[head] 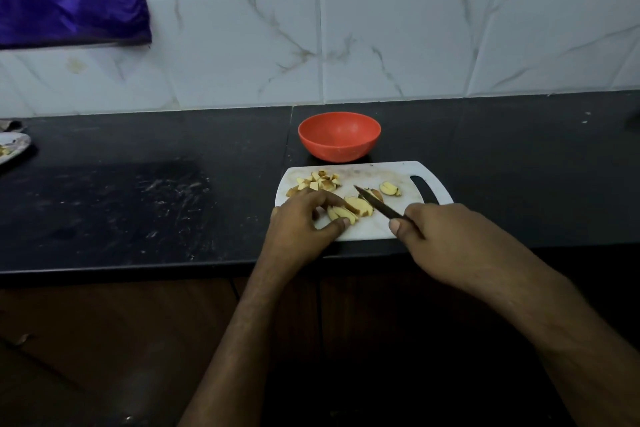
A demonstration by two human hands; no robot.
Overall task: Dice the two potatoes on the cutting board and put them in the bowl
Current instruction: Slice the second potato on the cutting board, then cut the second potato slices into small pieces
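**Hazards: Cutting Potato Strips Near the Fingers**

The left hand (304, 218) curls its fingers (341, 224) around the potato strips (349, 210) at the cutting board's (367, 229) 6 o'clock edge. The right hand (446, 239) grips the knife (377, 206), blade angled toward 10 o'clock over the strips.

- Probable risk: the blade meets the left thumb, which lies just beside the cut line.
- Loose strips may slip apart.
- The diced pile (317, 181) sits at 10 o'clock near the board edge; the red bowl (339, 137) at 12 o'clock holds nothing.

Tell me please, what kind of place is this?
Most likely a home kitchen. A dark stone counter runs under a white marble-look tiled wall, and on it lie a white cutting board with potato pieces and a red bowl.
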